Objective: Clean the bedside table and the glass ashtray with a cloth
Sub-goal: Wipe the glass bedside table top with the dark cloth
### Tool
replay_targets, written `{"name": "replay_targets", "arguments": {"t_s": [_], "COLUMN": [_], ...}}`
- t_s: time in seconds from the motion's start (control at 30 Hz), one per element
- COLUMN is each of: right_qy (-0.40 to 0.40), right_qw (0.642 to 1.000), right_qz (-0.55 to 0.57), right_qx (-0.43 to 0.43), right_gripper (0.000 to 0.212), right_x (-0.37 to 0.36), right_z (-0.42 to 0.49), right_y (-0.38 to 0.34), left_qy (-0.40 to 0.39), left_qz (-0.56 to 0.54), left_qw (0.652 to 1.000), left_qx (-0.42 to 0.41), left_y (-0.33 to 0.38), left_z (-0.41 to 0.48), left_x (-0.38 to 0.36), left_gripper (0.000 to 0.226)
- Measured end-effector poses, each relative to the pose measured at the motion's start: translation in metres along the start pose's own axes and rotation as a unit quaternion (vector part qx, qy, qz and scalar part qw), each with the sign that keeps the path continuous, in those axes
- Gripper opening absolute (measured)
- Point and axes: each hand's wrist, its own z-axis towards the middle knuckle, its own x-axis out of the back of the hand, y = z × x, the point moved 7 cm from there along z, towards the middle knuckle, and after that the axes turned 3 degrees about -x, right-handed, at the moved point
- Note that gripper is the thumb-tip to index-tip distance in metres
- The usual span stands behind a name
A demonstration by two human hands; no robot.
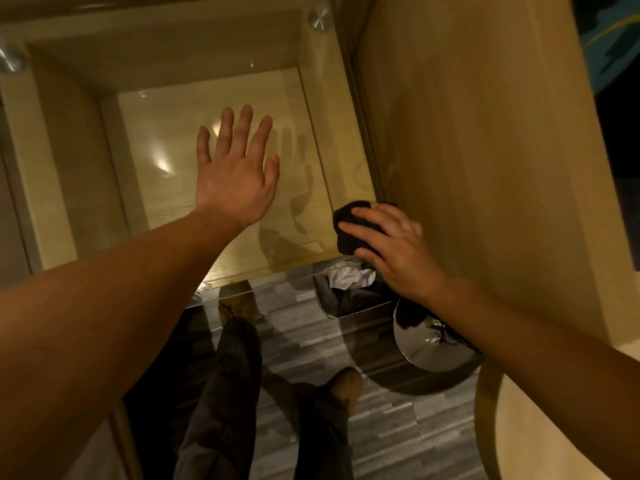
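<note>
Two bare arms reach out from close by, over the glass top of the bedside table (156,133). Under the right hand (391,244) sits the dark cloth (344,241), bunched up at the front right corner of the glass, just beside the tall wooden panel (467,168). That hand lies on top of the cloth with its fingers laid out over it, pushing it down, not pinching it. I think this is so it can rub the corner clean. The left hand (235,174) is flat with fingers spread wide near the middle of the glass, holding nothing (most likely to keep the person steady). No ashtray shows. Down past the table edge are a bin (332,303) with crumpled paper (346,276), a shiny round lid (433,344), and shoes on the grey floor (381,427).
</note>
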Motion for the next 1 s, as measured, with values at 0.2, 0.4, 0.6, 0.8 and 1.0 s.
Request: {"name": "replay_targets", "arguments": {"t_s": [0.2, 0.4, 0.6, 0.8, 1.0], "right_qy": [-0.021, -0.117, 0.023, 0.272, 0.431], "right_qw": [0.999, 0.961, 0.803, 0.610, 0.476], "right_qz": [0.020, 0.211, 0.527, 0.645, 0.661], "right_qx": [-0.033, -0.135, -0.276, -0.371, -0.388], "right_gripper": [0.049, 0.045, 0.038, 0.059, 0.068], "right_x": [0.001, 0.015, 0.065, 0.089, 0.099], "right_z": [-0.022, -0.039, -0.097, -0.206, -0.323], "right_y": [-0.006, -0.016, -0.043, -0.051, -0.039], "left_qy": [0.006, -0.008, 0.070, -0.101, -0.378], "left_qz": [-0.008, -0.062, -0.277, -0.515, -0.580], "left_qw": [1.000, 0.998, 0.958, 0.851, 0.712], "left_qx": [-0.008, -0.008, 0.024, -0.035, -0.118], "left_y": [-0.001, -0.002, 0.040, 0.192, 0.350], "left_z": [0.002, 0.000, -0.055, -0.172, -0.263], "left_x": [-0.002, 0.007, 0.074, 0.109, 0.082], "left_gripper": [0.062, 0.062, 0.054, 0.018, 0.060]}}
